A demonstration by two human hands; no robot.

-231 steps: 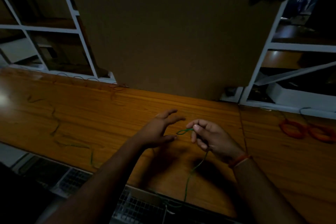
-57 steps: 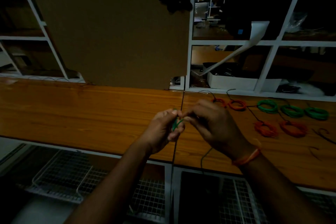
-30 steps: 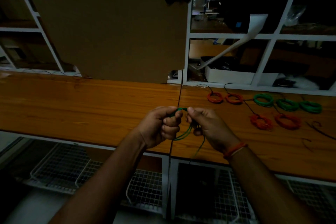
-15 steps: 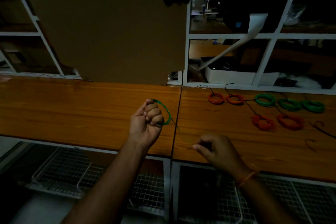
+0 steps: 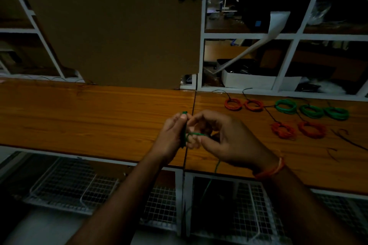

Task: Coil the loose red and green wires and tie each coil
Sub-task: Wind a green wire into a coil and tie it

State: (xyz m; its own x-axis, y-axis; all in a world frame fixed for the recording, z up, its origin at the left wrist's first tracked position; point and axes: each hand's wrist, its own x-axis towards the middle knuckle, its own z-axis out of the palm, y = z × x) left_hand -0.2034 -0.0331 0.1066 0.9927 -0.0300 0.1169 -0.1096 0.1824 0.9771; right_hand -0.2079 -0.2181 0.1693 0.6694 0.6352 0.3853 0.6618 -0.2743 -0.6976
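Head view: both hands meet above the front edge of the wooden tabletop [image 5: 89,117], right over the dark seam where its two boards join. The left hand [image 5: 172,135] is curled round a small green coil [image 5: 184,132], which stands on edge between its thumb and fingers, the top of the loop poking out above the thumb. The right hand [image 5: 225,143] sits just beside it, fingers bent, pinching a strand of the same green wire [image 5: 196,135] that runs across from the coil. From under the right hand the loose green tail [image 5: 216,167] drops past the front edge of the tabletop toward the wire-mesh shelf [image 5: 75,183] below. An orange band [image 5: 272,171] circles the right wrist.

Farther out, toward the back right of the tabletop, finished coils lie flat: two red coils [image 5: 233,104] side by side near the back edge, three green coils [image 5: 310,110] in a row to their right, and two more red ones [image 5: 282,129] nearer the front. Thin dark wires [image 5: 270,114] trail among them. Behind the tabletop stands a white shelving frame [image 5: 203,45], with a brown cardboard sheet [image 5: 119,26] leaning against its left part.
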